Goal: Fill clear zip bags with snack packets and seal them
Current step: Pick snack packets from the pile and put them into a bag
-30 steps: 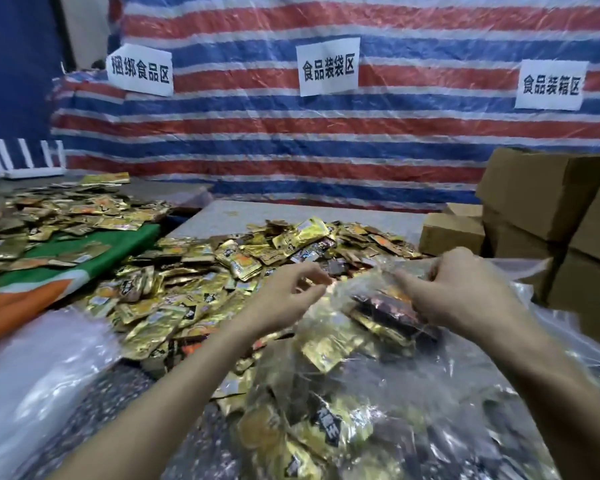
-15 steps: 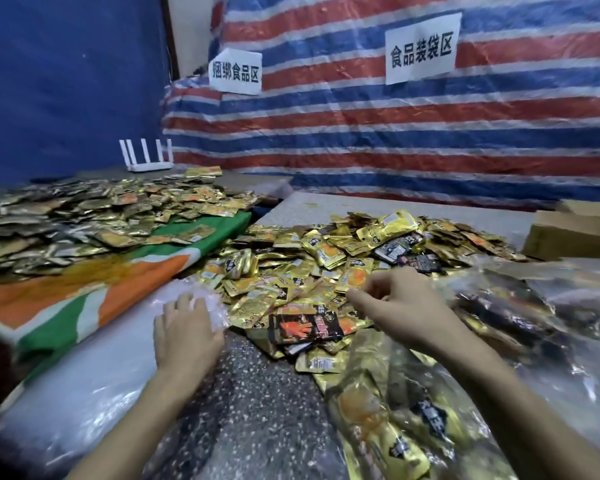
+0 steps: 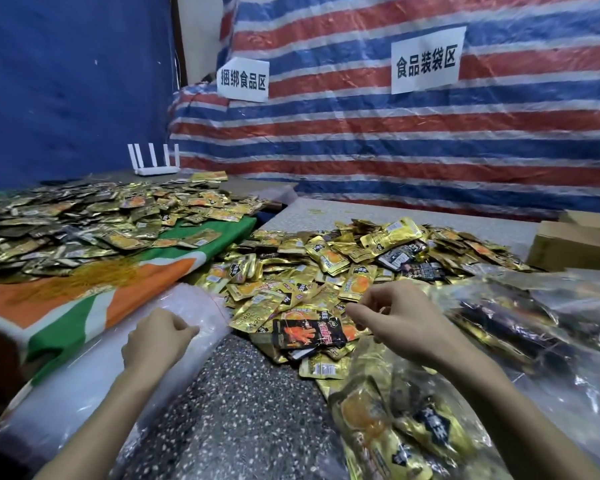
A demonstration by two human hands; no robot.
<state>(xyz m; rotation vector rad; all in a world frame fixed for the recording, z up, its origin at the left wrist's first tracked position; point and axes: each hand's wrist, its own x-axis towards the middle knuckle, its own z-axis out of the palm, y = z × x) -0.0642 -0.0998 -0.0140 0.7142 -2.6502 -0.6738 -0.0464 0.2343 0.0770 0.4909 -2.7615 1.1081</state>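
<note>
Left hand (image 3: pixel 156 337) gone from flat to curled on bags (image 3: pixel 66 393); camera view swung a little left.
Head view: left fingers pinch the topmost of the empty clear bags, stacked near left. Right hand (image 3: pixel 402 317) hangs curled over packets (image 3: pixel 326 271) heaped mid-table; whether it pinches anything cannot be told. Filled bag (image 3: pixel 413 431) lies near right, beside the right forearm.

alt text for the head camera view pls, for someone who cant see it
A person's left hand pinches at a stack of clear zip bags while the right hand hovers, fingers curled, over a heap of gold snack packets on a speckled table. A filled bag lies at lower right.
</note>
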